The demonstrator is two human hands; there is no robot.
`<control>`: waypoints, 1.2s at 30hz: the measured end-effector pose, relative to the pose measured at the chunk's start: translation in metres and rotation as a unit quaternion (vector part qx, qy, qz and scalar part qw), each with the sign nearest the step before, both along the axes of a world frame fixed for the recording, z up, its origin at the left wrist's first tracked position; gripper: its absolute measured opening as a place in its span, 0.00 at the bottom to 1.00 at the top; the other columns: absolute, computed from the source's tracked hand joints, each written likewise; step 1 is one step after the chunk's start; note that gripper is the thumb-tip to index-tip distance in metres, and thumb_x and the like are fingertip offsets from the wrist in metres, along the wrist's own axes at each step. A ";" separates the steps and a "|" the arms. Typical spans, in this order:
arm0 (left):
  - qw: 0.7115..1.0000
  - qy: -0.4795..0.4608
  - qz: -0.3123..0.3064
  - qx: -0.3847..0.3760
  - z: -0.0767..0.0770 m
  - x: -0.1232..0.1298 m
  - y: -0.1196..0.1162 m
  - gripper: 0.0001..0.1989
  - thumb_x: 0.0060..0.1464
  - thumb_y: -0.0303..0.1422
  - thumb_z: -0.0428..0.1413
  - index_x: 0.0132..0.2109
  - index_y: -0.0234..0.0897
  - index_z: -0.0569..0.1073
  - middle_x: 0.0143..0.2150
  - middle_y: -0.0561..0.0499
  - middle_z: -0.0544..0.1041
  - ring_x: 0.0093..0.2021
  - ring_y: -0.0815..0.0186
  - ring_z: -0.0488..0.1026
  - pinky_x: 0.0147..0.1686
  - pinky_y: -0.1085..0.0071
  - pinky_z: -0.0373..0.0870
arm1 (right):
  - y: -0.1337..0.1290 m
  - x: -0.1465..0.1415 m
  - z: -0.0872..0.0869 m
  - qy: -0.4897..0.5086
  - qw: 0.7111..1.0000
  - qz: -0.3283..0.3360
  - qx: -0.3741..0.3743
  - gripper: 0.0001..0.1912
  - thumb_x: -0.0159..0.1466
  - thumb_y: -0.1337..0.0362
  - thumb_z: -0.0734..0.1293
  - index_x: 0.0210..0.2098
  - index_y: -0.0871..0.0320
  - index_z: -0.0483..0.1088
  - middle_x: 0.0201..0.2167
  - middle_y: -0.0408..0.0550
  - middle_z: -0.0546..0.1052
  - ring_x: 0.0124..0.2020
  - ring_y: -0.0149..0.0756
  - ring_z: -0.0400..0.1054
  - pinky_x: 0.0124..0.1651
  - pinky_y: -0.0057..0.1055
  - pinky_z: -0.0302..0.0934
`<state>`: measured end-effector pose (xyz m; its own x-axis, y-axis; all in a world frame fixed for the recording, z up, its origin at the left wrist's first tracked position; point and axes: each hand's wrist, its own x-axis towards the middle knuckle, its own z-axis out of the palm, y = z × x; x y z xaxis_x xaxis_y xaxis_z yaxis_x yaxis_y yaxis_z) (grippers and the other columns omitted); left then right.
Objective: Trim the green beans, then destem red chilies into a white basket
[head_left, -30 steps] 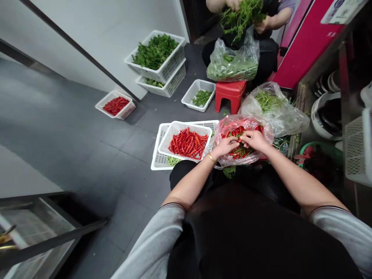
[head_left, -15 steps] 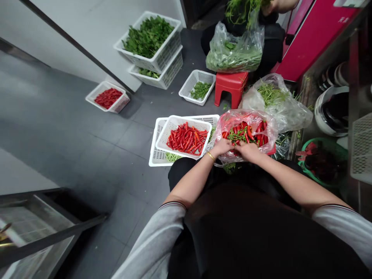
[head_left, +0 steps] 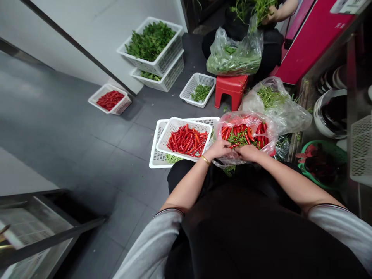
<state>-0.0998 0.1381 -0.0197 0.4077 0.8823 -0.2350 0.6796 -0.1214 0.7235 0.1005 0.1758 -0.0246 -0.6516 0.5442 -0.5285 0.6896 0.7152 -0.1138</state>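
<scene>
Red chillies [head_left: 229, 132] and loose green stems [head_left: 240, 138] lie in an open clear plastic bag [head_left: 271, 128] in front of my knees. My left hand [head_left: 218, 149], with a gold bangle at the wrist, is at the bag's near left edge, its fingers drawn together around a chilli. Just to the right, my right hand [head_left: 246, 152] reaches over the bag's near edge with curled fingertips; what they hold is too small to make out. Left of the bag, a white basket [head_left: 162, 144] of red chillies [head_left: 187, 140] rests on a larger white tray [head_left: 154, 161].
Across from me a person's hand [head_left: 271, 14] holds greens above a bag [head_left: 234, 64] on a red stool [head_left: 231, 87]. Stacked baskets [head_left: 162, 64] and two small baskets [head_left: 122, 106] [head_left: 190, 87] stand beyond. At right are a bag of stems [head_left: 290, 116] and a green basin [head_left: 305, 170].
My left hand has shifted slightly left and down, away from my right hand. The other person's hand and greens have moved a little. The whole view has shifted slightly.
</scene>
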 end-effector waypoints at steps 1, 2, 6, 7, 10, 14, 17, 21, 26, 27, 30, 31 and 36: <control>1.000 0.008 -0.008 -0.002 0.000 0.003 0.000 0.10 0.51 0.32 0.54 0.32 0.35 0.79 0.32 0.50 0.78 0.35 0.65 0.71 0.39 0.72 0.66 | 0.000 -0.004 -0.003 -0.015 1.000 0.001 -0.013 0.17 0.63 0.61 0.65 0.51 0.55 0.72 0.45 0.54 0.79 0.43 0.42 0.74 0.39 0.30 0.61; 0.999 0.031 -0.019 -0.014 -0.001 0.007 0.000 0.09 0.50 0.32 0.54 0.31 0.35 0.79 0.31 0.49 0.78 0.34 0.64 0.72 0.38 0.71 0.66 | 0.001 -0.008 -0.006 -0.027 0.999 0.004 -0.032 0.17 0.62 0.61 0.66 0.50 0.55 0.72 0.45 0.54 0.79 0.43 0.42 0.74 0.39 0.30 0.61; 0.983 0.150 -0.067 -0.082 -0.002 0.017 -0.011 0.08 0.48 0.32 0.56 0.25 0.36 0.77 0.26 0.47 0.76 0.31 0.61 0.73 0.35 0.69 0.65 | 0.027 -0.007 -0.004 -0.025 0.999 -0.001 -0.033 0.13 0.63 0.64 0.64 0.46 0.56 0.74 0.41 0.53 0.80 0.40 0.40 0.74 0.38 0.29 0.60; 0.981 0.160 -0.075 -0.076 -0.001 0.017 -0.015 0.07 0.47 0.32 0.57 0.25 0.37 0.77 0.26 0.47 0.76 0.32 0.61 0.73 0.35 0.69 0.65 | 0.035 -0.003 0.001 -0.016 1.000 -0.020 0.003 0.13 0.65 0.64 0.62 0.47 0.58 0.73 0.41 0.54 0.80 0.40 0.41 0.74 0.38 0.30 0.60; 0.981 0.163 -0.098 -0.027 0.004 0.013 -0.027 0.04 0.45 0.31 0.58 0.26 0.37 0.77 0.28 0.44 0.77 0.36 0.57 0.75 0.38 0.68 0.67 | 0.042 0.007 0.012 0.017 0.994 -0.058 0.095 0.16 0.69 0.63 0.57 0.49 0.60 0.72 0.41 0.58 0.80 0.41 0.43 0.74 0.40 0.32 0.61; 0.980 0.162 -0.120 0.001 0.011 0.005 -0.034 0.03 0.43 0.28 0.59 0.27 0.36 0.78 0.31 0.41 0.78 0.41 0.53 0.75 0.43 0.66 0.69 | 0.000 -0.009 0.006 0.036 0.998 0.041 0.027 0.15 0.68 0.64 0.59 0.50 0.57 0.73 0.41 0.55 0.80 0.43 0.45 0.74 0.42 0.35 0.64; 0.983 0.148 -0.113 -0.009 0.013 0.002 -0.035 0.02 0.41 0.27 0.60 0.27 0.37 0.77 0.31 0.43 0.78 0.43 0.55 0.75 0.46 0.68 0.68 | -0.027 -0.031 -0.007 0.001 1.000 0.030 -0.008 0.15 0.66 0.70 0.58 0.45 0.62 0.76 0.39 0.59 0.80 0.42 0.46 0.75 0.43 0.36 0.65; 0.978 0.176 -0.101 -0.040 0.013 -0.003 -0.038 0.01 0.41 0.28 0.61 0.26 0.36 0.76 0.29 0.43 0.77 0.38 0.57 0.75 0.41 0.69 0.69 | 0.004 -0.026 -0.004 0.040 0.994 -0.081 0.058 0.17 0.68 0.61 0.59 0.49 0.64 0.73 0.42 0.63 0.80 0.44 0.48 0.75 0.44 0.36 0.65; 0.985 0.135 -0.089 -0.060 0.024 -0.008 -0.034 0.04 0.47 0.30 0.60 0.26 0.37 0.75 0.29 0.47 0.77 0.37 0.60 0.76 0.41 0.69 0.68 | 0.061 0.019 0.022 0.240 0.916 -0.321 0.034 0.21 0.66 0.49 0.62 0.43 0.61 0.73 0.30 0.53 0.79 0.31 0.39 0.73 0.38 0.32 0.66; 0.995 0.081 -0.040 -0.043 0.028 -0.008 -0.031 0.04 0.49 0.32 0.59 0.28 0.37 0.75 0.31 0.48 0.78 0.38 0.61 0.76 0.43 0.70 0.68 | 0.060 0.022 0.026 0.287 0.898 -0.333 -0.030 0.22 0.66 0.48 0.62 0.41 0.61 0.73 0.26 0.49 0.78 0.26 0.37 0.71 0.34 0.31 0.65; 0.973 -0.162 0.148 -0.076 0.034 -0.002 -0.016 0.09 0.57 0.37 0.55 0.37 0.35 0.73 0.35 0.46 0.78 0.39 0.63 0.76 0.43 0.68 0.71 | 0.032 0.014 0.037 0.401 0.854 -0.307 -0.121 0.22 0.67 0.48 0.60 0.44 0.61 0.72 0.25 0.47 0.76 0.23 0.33 0.68 0.31 0.29 0.64; 0.941 -0.245 0.193 -0.130 0.035 0.002 -0.011 0.11 0.59 0.39 0.53 0.38 0.34 0.72 0.33 0.46 0.78 0.37 0.63 0.77 0.41 0.67 0.72 | 0.018 0.007 0.040 0.424 0.857 -0.277 -0.091 0.21 0.68 0.50 0.60 0.46 0.60 0.72 0.30 0.49 0.77 0.26 0.34 0.69 0.33 0.30 0.64; 0.774 -0.450 0.331 -0.298 0.024 0.023 -0.009 0.12 0.57 0.40 0.56 0.37 0.34 0.68 0.22 0.53 0.71 0.23 0.69 0.71 0.27 0.72 0.71 | -0.039 -0.022 0.048 0.298 0.947 -0.048 0.113 0.20 0.68 0.64 0.58 0.56 0.58 0.71 0.42 0.58 0.73 0.43 0.43 0.67 0.44 0.33 0.62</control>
<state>-0.0771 0.1288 0.0042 0.1478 0.8116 -0.5652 -0.3611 0.5763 0.7331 0.0783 0.1366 0.0237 -0.7394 0.6711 0.0542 0.6142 0.7053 -0.3540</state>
